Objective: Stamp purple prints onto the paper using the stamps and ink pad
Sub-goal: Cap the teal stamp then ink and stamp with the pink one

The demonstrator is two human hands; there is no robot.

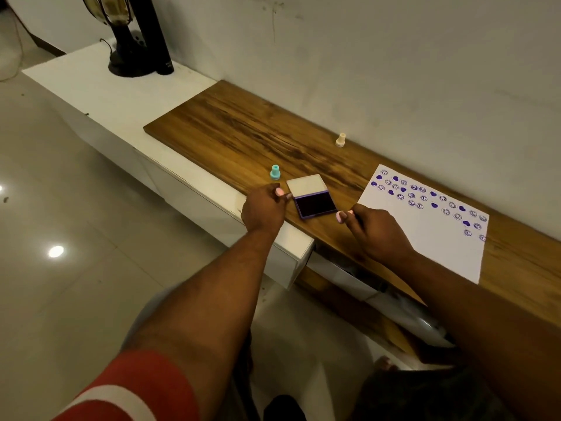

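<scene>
The open ink pad lies on the wooden board, its dark purple pad facing up and its pale lid folded back. My left hand pinches the pad's left edge with its fingertips. My right hand has its thumb and forefinger at the pad's front right corner. A teal stamp stands upright just behind my left hand. Farther back near the wall, a cream stamp also stands upright. The white paper lies to the right, with several purple smiley and heart prints along its far edge.
The board rests on a white cabinet against a grey wall. A black fan base and a black cylinder stand at the cabinet's far left. An open drawer shows below the board. Tiled floor lies to the left.
</scene>
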